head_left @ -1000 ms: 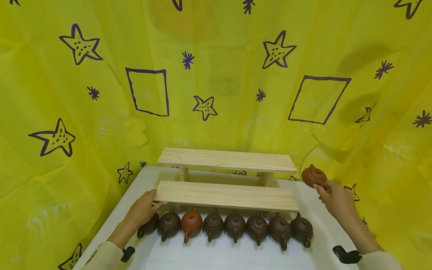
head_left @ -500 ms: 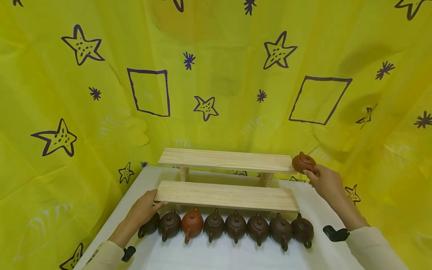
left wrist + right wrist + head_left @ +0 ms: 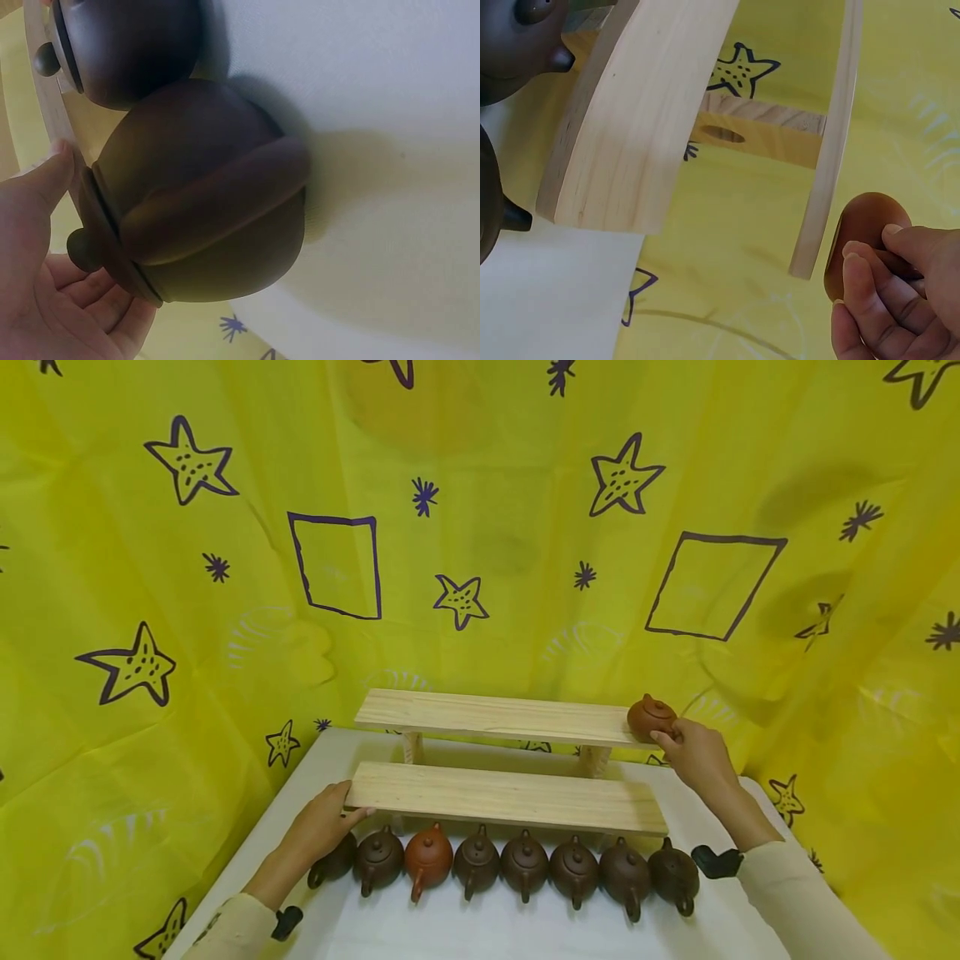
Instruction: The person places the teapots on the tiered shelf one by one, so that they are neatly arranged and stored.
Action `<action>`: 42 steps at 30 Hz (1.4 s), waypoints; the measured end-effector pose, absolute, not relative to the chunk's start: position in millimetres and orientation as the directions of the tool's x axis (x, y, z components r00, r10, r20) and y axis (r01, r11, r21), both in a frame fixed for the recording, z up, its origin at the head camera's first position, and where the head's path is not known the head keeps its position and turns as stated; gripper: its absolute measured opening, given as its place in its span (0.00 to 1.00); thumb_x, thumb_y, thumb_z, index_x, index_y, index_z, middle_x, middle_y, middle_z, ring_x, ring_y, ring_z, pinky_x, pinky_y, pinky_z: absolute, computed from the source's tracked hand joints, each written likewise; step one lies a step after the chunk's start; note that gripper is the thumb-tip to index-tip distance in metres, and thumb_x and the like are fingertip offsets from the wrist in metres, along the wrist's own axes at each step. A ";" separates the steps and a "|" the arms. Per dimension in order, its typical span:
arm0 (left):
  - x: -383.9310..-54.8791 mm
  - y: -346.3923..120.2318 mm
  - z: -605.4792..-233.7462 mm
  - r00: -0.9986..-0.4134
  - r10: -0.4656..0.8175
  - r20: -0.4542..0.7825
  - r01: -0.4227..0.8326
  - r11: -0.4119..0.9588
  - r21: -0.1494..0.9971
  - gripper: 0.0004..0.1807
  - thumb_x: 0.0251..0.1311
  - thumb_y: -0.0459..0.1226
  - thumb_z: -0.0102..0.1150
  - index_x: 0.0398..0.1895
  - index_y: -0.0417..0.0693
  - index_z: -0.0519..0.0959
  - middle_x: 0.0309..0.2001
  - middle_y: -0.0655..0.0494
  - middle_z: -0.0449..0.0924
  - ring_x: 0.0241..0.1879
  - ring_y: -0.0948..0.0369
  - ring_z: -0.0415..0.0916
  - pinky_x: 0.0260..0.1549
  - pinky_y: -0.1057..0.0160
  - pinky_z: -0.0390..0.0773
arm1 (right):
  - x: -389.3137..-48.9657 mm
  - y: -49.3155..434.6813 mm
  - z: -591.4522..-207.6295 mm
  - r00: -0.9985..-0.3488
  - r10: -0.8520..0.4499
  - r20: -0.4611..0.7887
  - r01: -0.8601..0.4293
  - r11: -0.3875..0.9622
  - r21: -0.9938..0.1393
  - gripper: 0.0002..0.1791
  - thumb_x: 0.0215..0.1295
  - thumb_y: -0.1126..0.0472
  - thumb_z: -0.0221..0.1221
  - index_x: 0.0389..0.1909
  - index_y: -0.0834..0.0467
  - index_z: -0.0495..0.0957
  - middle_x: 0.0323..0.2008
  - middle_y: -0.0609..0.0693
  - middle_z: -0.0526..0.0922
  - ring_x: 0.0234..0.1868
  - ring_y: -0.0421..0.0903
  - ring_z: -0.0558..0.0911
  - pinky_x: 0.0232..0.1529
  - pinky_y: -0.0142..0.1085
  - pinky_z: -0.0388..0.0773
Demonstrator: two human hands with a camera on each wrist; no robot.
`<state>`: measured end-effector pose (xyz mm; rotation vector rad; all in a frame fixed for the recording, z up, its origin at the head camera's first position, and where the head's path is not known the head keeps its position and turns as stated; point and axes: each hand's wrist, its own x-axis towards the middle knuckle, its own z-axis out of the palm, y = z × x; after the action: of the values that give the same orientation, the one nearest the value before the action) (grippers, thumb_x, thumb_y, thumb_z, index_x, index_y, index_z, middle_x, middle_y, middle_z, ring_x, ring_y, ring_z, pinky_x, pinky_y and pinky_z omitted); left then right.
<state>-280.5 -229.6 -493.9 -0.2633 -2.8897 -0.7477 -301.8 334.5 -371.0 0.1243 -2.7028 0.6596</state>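
My right hand [image 3: 701, 760] pinches the handle of a reddish-brown clay teapot [image 3: 649, 717] at the right end of the upper wooden board [image 3: 487, 714]. In the right wrist view the teapot [image 3: 874, 214] appears just past the end of that board, thumb and fingers around its handle. My left hand [image 3: 318, 818] grips the left end of the lower board [image 3: 502, 795], its thumb along the front edge. Directly below that hand stands a dark brown teapot [image 3: 217, 187], filling much of the left wrist view and partly hidden by the hand in the head view.
Several dark teapots [image 3: 522, 858] and one orange-red teapot [image 3: 428, 857] stand in a row before the lower board, handles toward me. They sit on a white table [image 3: 450, 935]. A yellow patterned cloth [image 3: 510, 635] hangs behind and at both sides.
My right hand has carried the reddish-brown teapot leftward and up, from beside the shelf to the right end of the upper board. My left hand has stayed at the lower board.
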 end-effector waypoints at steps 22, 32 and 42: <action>-280.0 -227.9 -493.0 -0.977 0.130 0.168 0.195 0.865 0.462 0.36 0.70 0.48 0.68 0.67 0.27 0.73 0.60 0.29 0.79 0.60 0.37 0.79 0.58 0.37 0.78 | -313.5 315.0 -372.7 -0.946 0.008 0.325 -0.149 0.878 -0.455 0.18 0.79 0.58 0.59 0.30 0.66 0.77 0.21 0.54 0.84 0.21 0.49 0.78 0.23 0.39 0.72; -280.5 -226.6 -492.5 -0.976 0.129 0.173 0.196 0.865 0.461 0.36 0.70 0.47 0.68 0.67 0.26 0.73 0.59 0.29 0.80 0.59 0.37 0.80 0.57 0.37 0.79 | -316.7 316.3 -377.5 -0.947 0.040 0.318 -0.116 0.882 -0.457 0.18 0.79 0.56 0.60 0.33 0.67 0.78 0.22 0.56 0.83 0.22 0.50 0.78 0.23 0.39 0.71; -280.1 -229.2 -493.5 -0.977 0.122 0.175 0.191 0.866 0.463 0.37 0.70 0.48 0.68 0.69 0.26 0.71 0.60 0.28 0.79 0.61 0.35 0.79 0.59 0.37 0.78 | -309.2 318.0 -382.9 -0.953 0.040 0.300 -0.101 0.891 -0.442 0.20 0.74 0.53 0.64 0.33 0.67 0.78 0.18 0.51 0.75 0.21 0.49 0.74 0.22 0.38 0.67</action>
<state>-280.1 -229.2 -493.5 -0.2439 -2.8982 -0.7403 -309.2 318.0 -382.9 0.0457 -2.7563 0.6668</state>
